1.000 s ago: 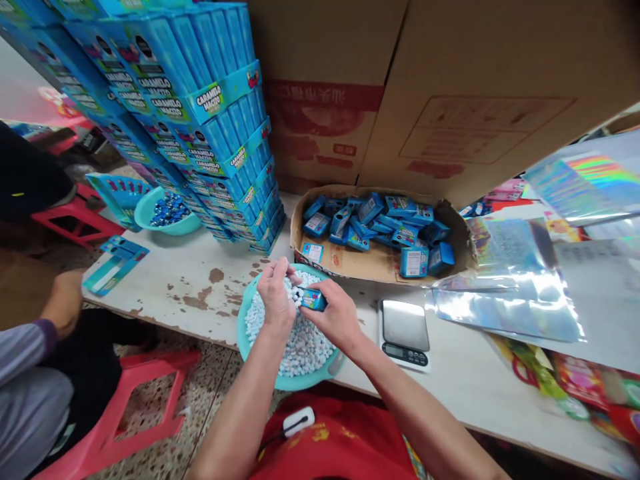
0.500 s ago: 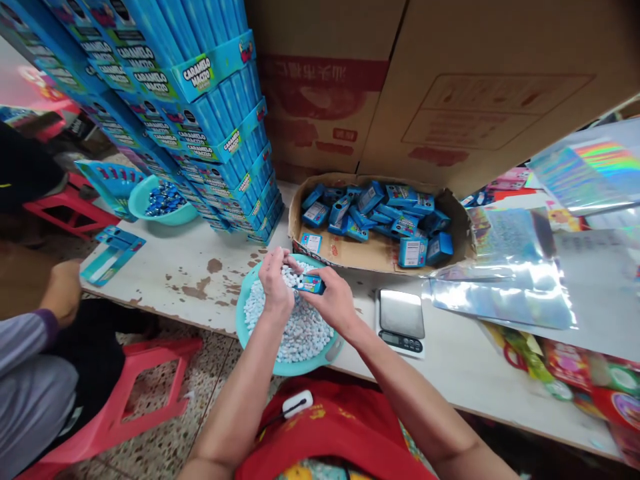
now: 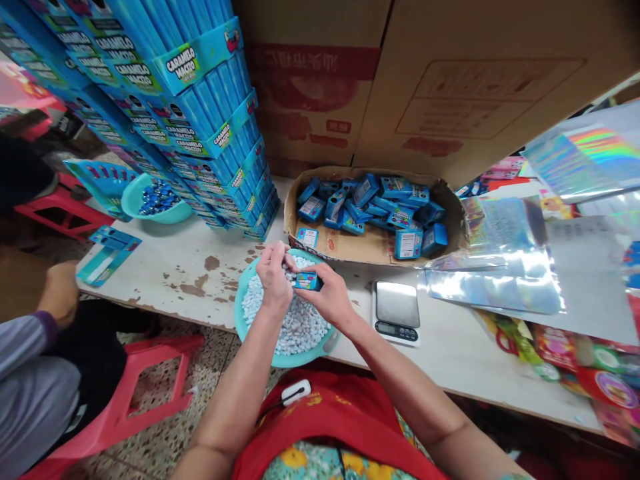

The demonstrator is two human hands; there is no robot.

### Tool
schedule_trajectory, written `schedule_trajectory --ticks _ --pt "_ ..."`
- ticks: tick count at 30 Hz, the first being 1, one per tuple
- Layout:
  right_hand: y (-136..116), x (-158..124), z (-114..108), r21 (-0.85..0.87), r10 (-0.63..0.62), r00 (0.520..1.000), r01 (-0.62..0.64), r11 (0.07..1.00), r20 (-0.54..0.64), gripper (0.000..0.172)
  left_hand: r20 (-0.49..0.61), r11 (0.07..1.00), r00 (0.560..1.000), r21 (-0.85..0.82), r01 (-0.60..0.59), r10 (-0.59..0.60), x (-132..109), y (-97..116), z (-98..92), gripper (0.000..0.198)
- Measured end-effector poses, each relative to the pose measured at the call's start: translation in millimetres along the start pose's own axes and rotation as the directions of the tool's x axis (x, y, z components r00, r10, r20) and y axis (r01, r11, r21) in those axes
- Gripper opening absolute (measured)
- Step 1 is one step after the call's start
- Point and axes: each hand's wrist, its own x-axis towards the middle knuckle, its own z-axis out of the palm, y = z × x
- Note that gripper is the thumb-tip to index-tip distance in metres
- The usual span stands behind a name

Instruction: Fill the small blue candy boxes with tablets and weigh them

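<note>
My right hand (image 3: 327, 298) grips a small blue candy box (image 3: 307, 281) over a teal bowl (image 3: 241, 319) heaped with small white candies (image 3: 295, 325). My left hand (image 3: 273, 279) is closed just left of the box, fingers pinched at its open end, apparently on white candies. Both hands hover above the far side of the bowl. Behind them a low cardboard tray (image 3: 350, 248) holds several small blue boxes (image 3: 380, 213).
A digital scale (image 3: 397, 311) sits right of the bowl. Stacked blue display cartons (image 3: 200, 133) rise at the left, big cardboard boxes (image 3: 450, 87) behind. Holographic bags (image 3: 505, 267) lie at the right. A second teal bowl (image 3: 155, 200) stands far left. Another person's hand (image 3: 60, 297) rests by a red stool (image 3: 145, 393).
My hands and the blue box stay together over the bowl, with only small finger movements. The view has drifted slightly, so everything sits a little higher and further left.
</note>
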Motion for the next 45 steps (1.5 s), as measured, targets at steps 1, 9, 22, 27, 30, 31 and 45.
schedule_trajectory --ticks 1,9,22,27,30,31,45 --pt "1 -1 0 0.019 0.007 1.000 -0.007 1.000 -0.010 0.028 0.006 1.000 1.000 0.003 0.005 -0.005 -1 0 0.3 0.028" --pt "-3 -4 0 0.167 -0.001 0.999 0.010 0.986 -0.053 0.030 0.063 0.998 0.998 -0.059 0.020 -0.017 -11 12 8.1 0.027" --pt "19 -5 3 0.255 0.139 0.988 -0.117 0.960 -0.071 0.031 0.228 0.904 0.967 0.379 -0.198 0.116 -9 -2 -4.1 0.037" --pt "15 -3 -4 0.276 0.068 0.995 -0.044 0.960 -0.079 0.022 0.503 0.790 0.863 0.542 -0.285 -0.034 -25 -2 -3.8 0.062" --pt "16 -10 -19 0.296 0.153 0.983 -0.116 0.948 -0.104 0.037 0.486 0.936 0.874 0.302 -0.181 0.012 -27 11 -5.0 0.073" --pt "17 -12 -24 0.292 0.170 0.979 -0.131 0.947 -0.112 0.040 0.440 0.957 0.897 0.246 -0.156 0.033 -25 13 -7.0 0.073" --pt "52 -22 -53 0.247 0.215 0.968 -0.179 0.952 -0.130 0.038 0.502 -0.079 0.852 0.853 -0.516 -0.146 -11 -78 -62.9 0.038"
